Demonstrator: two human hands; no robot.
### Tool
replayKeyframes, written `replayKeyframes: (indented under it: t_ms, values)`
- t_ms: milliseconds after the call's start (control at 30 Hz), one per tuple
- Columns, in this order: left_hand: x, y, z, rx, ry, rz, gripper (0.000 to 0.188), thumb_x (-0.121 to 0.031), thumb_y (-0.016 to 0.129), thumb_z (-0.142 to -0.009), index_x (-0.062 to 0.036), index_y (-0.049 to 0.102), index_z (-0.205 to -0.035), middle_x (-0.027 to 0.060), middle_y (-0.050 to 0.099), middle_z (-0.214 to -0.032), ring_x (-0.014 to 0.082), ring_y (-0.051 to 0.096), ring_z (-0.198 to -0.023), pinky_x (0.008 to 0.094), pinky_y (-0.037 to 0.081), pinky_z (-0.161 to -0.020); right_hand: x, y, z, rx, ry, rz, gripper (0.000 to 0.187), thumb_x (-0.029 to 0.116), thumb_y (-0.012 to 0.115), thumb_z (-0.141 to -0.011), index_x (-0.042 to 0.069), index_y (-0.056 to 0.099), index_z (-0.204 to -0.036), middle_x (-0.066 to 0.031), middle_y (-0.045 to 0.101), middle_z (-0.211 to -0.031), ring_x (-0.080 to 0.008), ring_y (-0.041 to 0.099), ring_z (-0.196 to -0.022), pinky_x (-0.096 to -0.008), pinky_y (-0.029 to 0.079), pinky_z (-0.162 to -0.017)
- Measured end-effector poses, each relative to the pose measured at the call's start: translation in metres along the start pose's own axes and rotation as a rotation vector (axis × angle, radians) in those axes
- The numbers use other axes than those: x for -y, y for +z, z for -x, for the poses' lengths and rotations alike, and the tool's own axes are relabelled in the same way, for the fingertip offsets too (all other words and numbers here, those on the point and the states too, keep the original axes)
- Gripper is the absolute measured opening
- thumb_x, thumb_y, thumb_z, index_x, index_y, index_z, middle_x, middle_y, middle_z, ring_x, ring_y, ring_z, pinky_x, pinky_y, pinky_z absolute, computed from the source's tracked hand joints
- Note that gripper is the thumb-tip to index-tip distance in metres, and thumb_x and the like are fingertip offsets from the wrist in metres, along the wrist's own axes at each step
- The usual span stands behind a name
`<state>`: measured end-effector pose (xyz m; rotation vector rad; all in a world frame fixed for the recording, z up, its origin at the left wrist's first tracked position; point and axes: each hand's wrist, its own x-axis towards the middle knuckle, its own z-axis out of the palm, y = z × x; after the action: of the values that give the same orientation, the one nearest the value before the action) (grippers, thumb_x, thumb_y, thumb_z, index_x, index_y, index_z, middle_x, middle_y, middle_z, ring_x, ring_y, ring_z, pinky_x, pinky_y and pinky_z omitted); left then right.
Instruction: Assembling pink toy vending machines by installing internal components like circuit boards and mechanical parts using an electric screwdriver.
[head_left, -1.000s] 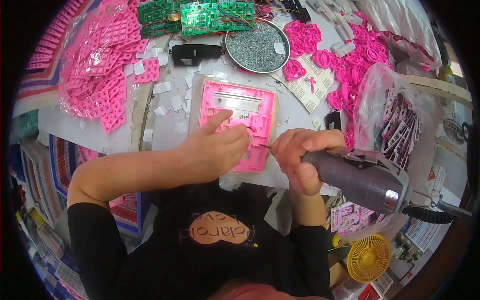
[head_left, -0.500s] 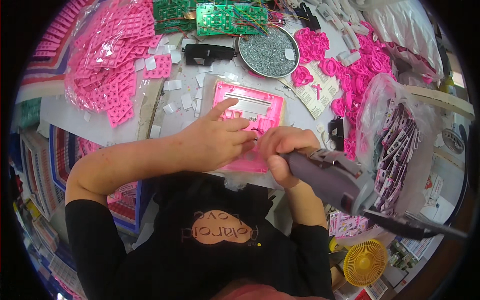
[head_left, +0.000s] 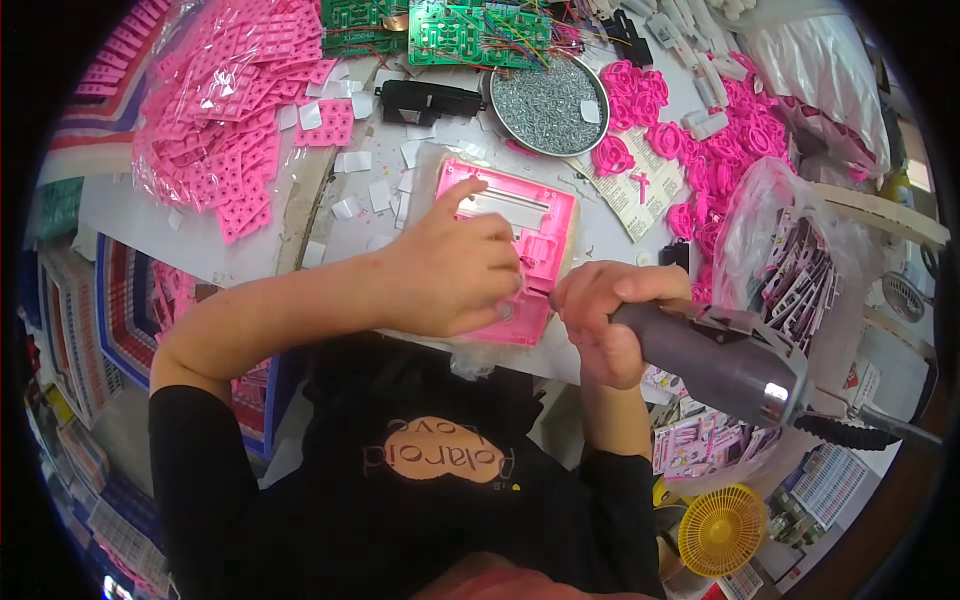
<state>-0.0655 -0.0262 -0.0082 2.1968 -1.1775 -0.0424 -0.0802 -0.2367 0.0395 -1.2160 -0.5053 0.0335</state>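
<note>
A pink plastic casing (head_left: pixel 548 215) lies on the worktable in front of me, with a silvery metal strip along its far part. My left hand (head_left: pixel 462 265) lies over its left side, index finger stretched toward the far edge and the other fingers loosely bent; I see nothing held in it. At the casing's right edge, my right hand (head_left: pixel 612 305) is wrapped round the front of a dark grey electric screwdriver (head_left: pixel 715 362). The tool is tilted, its back end toward the lower right. Its tip is hidden by my fingers.
Beyond the casing stand a round dish of small screws (head_left: pixel 545 110), a black plastic part (head_left: pixel 430 102) and green circuit boards (head_left: pixel 470 35). Pink keypad sheets (head_left: pixel 225 130) fill a bag at left. Pink ring-shaped parts (head_left: pixel 715 170) and a bag of printed strips (head_left: pixel 800 270) lie right.
My right hand and the screwdriver have moved right, away from the casing's middle. My left hand has shifted slightly, its fingers more bent. The whole view has drifted a little.
</note>
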Motion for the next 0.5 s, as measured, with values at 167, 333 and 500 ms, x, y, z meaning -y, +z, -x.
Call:
replayKeyframes:
  t_ms: [167,333,500]
  values:
    - [-0.019,0.008,-0.009,-0.192,-0.19,0.124,0.021,-0.027,0.08,-0.076,-0.017,0.067,-0.088,-0.0042,0.065,-0.093,0.018,0.059,-0.097,0.051,0.029,-0.102,0.009,-0.006,0.0,0.089,-0.052,-0.114,0.034,0.014,0.069,-0.093,0.007,0.046,-0.117,-0.0072,0.056,-0.072,-0.0198,0.055,-0.063,-0.0351,0.05,-0.06]
    - [-0.022,0.011,-0.006,-0.258,-0.158,0.13,0.017,-0.018,0.08,-0.077,-0.0175,0.069,-0.089,-0.0066,0.065,-0.085,0.0159,0.06,-0.091,0.0483,0.03,-0.099,0.019,-0.005,-0.004,0.101,-0.061,-0.136,0.035,0.016,0.07,-0.092,0.01,0.046,-0.117,-0.0051,0.055,-0.068,-0.0207,0.056,-0.061,-0.0364,0.05,-0.061]
    - [-0.023,0.013,-0.004,-0.274,-0.19,0.145,0.008,-0.022,0.076,-0.081,-0.0155,0.071,-0.084,-0.0061,0.067,-0.084,0.0149,0.06,-0.093,0.0504,0.029,-0.102,0.025,-0.002,-0.009,0.127,-0.072,-0.138,0.035,0.016,0.071,-0.091,0.01,0.047,-0.115,-0.0039,0.056,-0.068,-0.0212,0.056,-0.059,-0.0377,0.051,-0.063]
